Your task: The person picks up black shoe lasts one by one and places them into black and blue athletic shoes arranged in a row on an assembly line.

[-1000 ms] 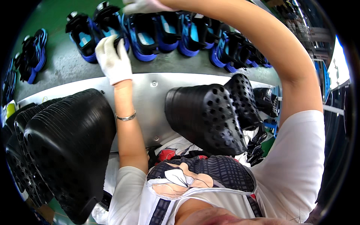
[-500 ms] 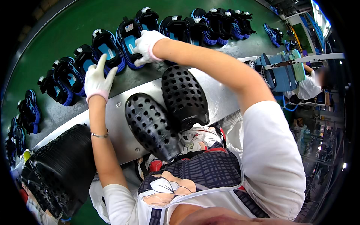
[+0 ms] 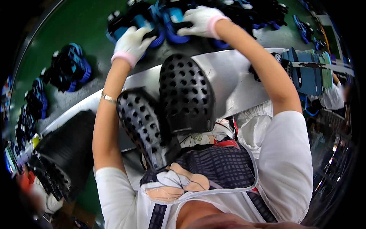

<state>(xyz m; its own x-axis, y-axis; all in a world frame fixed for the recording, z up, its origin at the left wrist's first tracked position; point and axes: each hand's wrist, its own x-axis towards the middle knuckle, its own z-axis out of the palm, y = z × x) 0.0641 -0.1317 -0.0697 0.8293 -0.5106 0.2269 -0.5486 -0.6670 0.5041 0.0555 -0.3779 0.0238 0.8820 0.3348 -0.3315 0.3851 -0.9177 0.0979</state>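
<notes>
My left hand (image 3: 132,44), in a white glove with a pink cuff, pinches a black strap of a black-and-blue sandal (image 3: 157,37) on the green-and-grey surface ahead. Some motion blur lies over these fingers. To its right, my right hand (image 3: 199,22), gloved alike, is closed on a black strap of a neighbouring sandal (image 3: 176,36) with a light-blue insole. Nearer to me, two black perforated plastic shells, an upright one (image 3: 186,91) and a tilted one (image 3: 140,120), lean between the metal ledge and my apron.
A metal ledge (image 3: 242,78) runs across before me. Nested black shells (image 3: 70,143) form a long stack at the left. More sandals (image 3: 72,68) stand along the far surface. Blue-grey flat pieces (image 3: 305,78) are stacked at the right, and another person (image 3: 333,97) is beyond them.
Both hands have moved right and farther away, and have closed on sandal straps. The sandals ahead stand farther right in view. The tilted shell has shifted left.
</notes>
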